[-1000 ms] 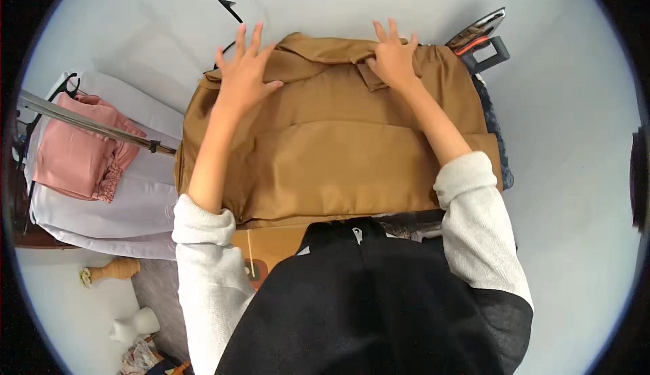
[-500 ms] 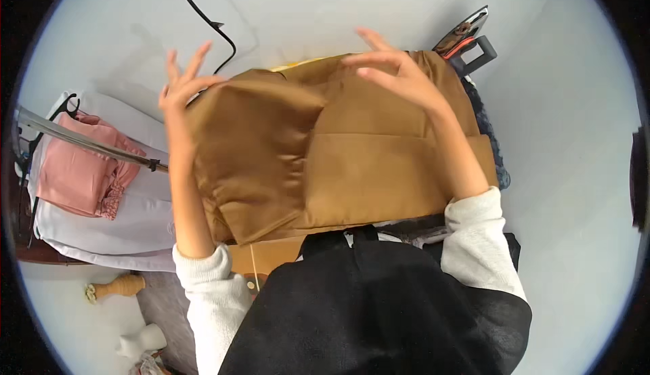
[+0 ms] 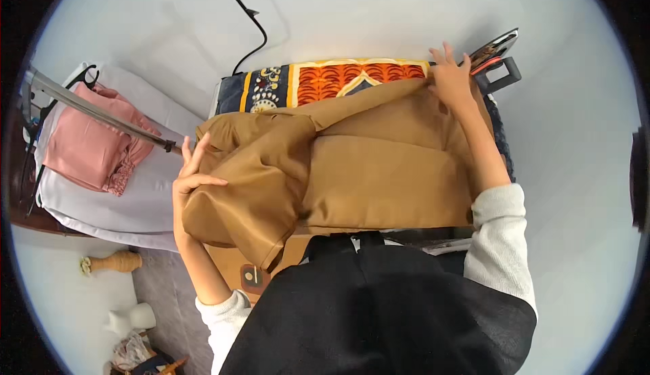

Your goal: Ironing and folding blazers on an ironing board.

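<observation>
A brown satiny garment (image 3: 386, 179) lies spread over the ironing surface, its left part folded and bunched. My left hand (image 3: 188, 180) is at the garment's left edge, fingers spread and its thumb side against the cloth. At the far right corner, my right hand (image 3: 452, 82) touches the garment with several fingers raised and apart. Whether its thumb pinches the cloth there is hidden. An iron (image 3: 497, 70) with a dark handle stands on its end just right of my right hand.
A patterned blanket (image 3: 359, 77) shows behind the garment. To the left, a folded pink garment (image 3: 95, 138) lies on a pale padded board (image 3: 122, 209), crossed by a metal pole (image 3: 108, 114). A black cord (image 3: 261, 26) hangs by the wall. Below left are a woven vase (image 3: 118, 261) and a wooden cabinet front (image 3: 233, 263).
My left hand has come down and nearer, and the garment's left part has dropped and bunched. My right hand has moved right, toward the iron. More of the patterned blanket now shows.
</observation>
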`<state>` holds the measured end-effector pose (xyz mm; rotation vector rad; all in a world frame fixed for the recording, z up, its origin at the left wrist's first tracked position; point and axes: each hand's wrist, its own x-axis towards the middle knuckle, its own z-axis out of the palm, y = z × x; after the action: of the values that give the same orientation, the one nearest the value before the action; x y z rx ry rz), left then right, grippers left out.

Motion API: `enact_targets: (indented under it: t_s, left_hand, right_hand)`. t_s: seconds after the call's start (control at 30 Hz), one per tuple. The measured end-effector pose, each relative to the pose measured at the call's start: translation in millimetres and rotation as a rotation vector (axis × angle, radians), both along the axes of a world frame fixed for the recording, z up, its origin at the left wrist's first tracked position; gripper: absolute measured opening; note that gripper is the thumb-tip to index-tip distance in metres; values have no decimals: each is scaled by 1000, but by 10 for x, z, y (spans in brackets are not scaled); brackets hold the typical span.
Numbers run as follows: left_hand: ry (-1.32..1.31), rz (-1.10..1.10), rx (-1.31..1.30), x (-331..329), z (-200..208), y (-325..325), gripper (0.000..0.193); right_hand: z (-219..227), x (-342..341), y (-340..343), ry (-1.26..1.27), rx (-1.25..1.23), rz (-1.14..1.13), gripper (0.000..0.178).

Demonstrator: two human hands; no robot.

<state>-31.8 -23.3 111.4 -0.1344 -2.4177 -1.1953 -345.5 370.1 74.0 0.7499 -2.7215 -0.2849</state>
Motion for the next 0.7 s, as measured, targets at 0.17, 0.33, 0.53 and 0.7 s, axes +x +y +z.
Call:
enact_targets:
  t_s: [0.17,0.33,0.53,0.7]
  left_hand:
    - [-475,206,-406,122,48,-33,86]
    - [-491,572,-783,-115,-53,-213,102]
    - [-471,466,-854,-497,-267,-424,85]
    - [-464,342,-817,-600,-299,-525,71]
  right_hand:
    - [-322,271,236,271,-114,178,18]
    - [-255,717,180,123,-95,177,19]
    - [-187,919,388,-16,-157,162,37]
    - [-336,788,757,68,-83,-13,52]
